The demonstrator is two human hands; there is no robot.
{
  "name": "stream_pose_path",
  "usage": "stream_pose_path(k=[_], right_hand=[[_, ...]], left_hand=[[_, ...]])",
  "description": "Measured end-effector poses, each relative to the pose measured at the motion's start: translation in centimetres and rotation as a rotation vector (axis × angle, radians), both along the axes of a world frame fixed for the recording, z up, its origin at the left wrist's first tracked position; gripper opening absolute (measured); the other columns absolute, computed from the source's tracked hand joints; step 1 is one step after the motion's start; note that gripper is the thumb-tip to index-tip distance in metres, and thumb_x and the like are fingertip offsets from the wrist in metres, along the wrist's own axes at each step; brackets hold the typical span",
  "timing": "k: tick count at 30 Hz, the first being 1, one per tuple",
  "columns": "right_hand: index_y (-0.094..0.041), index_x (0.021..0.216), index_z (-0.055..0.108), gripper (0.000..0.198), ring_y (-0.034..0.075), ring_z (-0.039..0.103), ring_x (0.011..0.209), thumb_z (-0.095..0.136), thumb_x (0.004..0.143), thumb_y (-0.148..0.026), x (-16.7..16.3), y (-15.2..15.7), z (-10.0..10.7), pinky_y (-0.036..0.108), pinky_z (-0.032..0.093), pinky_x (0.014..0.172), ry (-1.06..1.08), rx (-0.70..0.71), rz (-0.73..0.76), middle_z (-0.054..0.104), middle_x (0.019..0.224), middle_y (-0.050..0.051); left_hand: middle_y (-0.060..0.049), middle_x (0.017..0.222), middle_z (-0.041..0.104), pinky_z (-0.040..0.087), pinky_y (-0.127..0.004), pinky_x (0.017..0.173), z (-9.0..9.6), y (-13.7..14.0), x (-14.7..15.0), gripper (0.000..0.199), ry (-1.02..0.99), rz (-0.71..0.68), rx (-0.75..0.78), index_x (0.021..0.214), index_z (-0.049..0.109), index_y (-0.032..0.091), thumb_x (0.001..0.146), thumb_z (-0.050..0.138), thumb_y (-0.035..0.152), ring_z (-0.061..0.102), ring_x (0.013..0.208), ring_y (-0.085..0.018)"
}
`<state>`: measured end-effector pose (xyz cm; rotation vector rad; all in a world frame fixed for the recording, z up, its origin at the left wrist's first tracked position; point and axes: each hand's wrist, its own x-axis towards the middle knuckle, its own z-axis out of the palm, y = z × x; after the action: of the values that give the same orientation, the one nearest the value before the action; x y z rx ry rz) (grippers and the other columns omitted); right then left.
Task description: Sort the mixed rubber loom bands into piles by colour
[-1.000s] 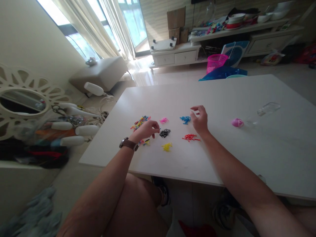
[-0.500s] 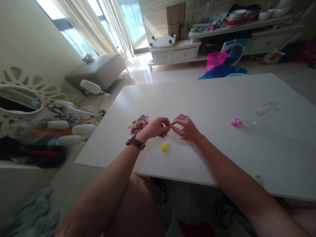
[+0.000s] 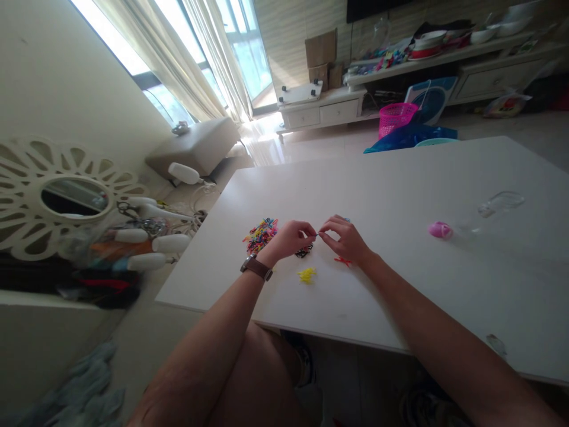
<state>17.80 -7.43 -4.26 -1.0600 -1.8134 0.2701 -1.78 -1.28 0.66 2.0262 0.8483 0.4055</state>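
Observation:
My left hand (image 3: pixel 294 238) and my right hand (image 3: pixel 344 239) meet almost fingertip to fingertip above the white table (image 3: pixel 382 190). Both pinch at a tiny bluish piece (image 3: pixel 317 234), too small to make out. Left of my left hand is a mixed-colour pile of small pieces (image 3: pixel 261 236) that look like rubber bands. Under its fingers, partly hidden, is a cluster of black pieces (image 3: pixel 304 251). Yellow pieces (image 3: pixel 306 275) lie nearer the front edge. Some red pieces (image 3: pixel 342 261) sit below my right hand, and a light-blue bit (image 3: pixel 347 220) shows behind it.
On the table's right lie a pink object (image 3: pixel 440 230) and a clear bottle-like container (image 3: pixel 502 203). A clear scrap (image 3: pixel 496 344) rests near the front right edge. Beyond the table stand a pink basket (image 3: pixel 397 118) and a low cabinet (image 3: pixel 320 112). White-headed lamps (image 3: pixel 171 244) are at the left.
The camera has turned, so the whole scene sits lower and further right. My hands stay together at the same place over the table, fingertips still pinched.

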Motion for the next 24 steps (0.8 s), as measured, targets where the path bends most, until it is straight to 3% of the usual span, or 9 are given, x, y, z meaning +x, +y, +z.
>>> stream_pose_path(k=[24], right_hand=[[-0.023,0.080,0.058,0.014,0.022,0.055,0.083,0.054,0.093,-0.020,0.09,0.20,-0.50,0.037,0.045,0.077,-0.023,-0.032,-0.035,0.061,0.081,0.004]], left_hand=[[-0.003,0.067,0.068,0.047,-0.022,0.056,0.11,0.57,-0.37,0.009,0.055,0.044,0.008,0.077,0.068,0.013,0.083,0.061,0.016,0.063,0.059,-0.012]])
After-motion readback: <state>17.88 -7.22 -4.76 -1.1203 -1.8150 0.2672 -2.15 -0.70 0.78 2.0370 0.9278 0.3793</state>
